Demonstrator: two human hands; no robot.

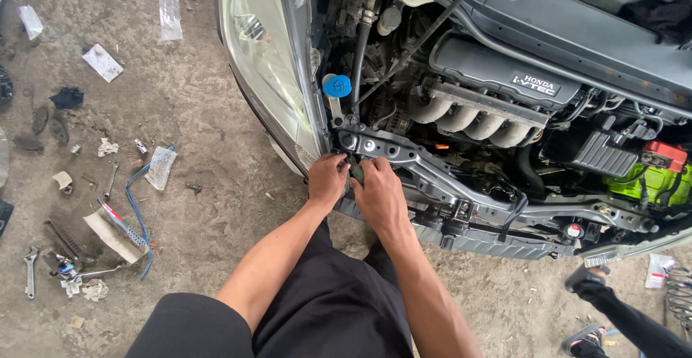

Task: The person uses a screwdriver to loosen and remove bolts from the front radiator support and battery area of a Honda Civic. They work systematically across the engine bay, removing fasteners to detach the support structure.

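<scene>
Both hands meet at the car's front crossmember (432, 174) beside the headlight (263, 55), the left hand (326, 179) and right hand (380, 196) curled together around a small dark part (357, 173), their grip mostly hidden.

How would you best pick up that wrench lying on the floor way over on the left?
The wrench lies flat on the concrete floor, long and thin, with its ends pointing up and down in the picture. Probably best to grip the narrow middle of its handle, coming straight down from above, fingers pinching its two long sides. Both hands are busy at the car's front frame.
</scene>
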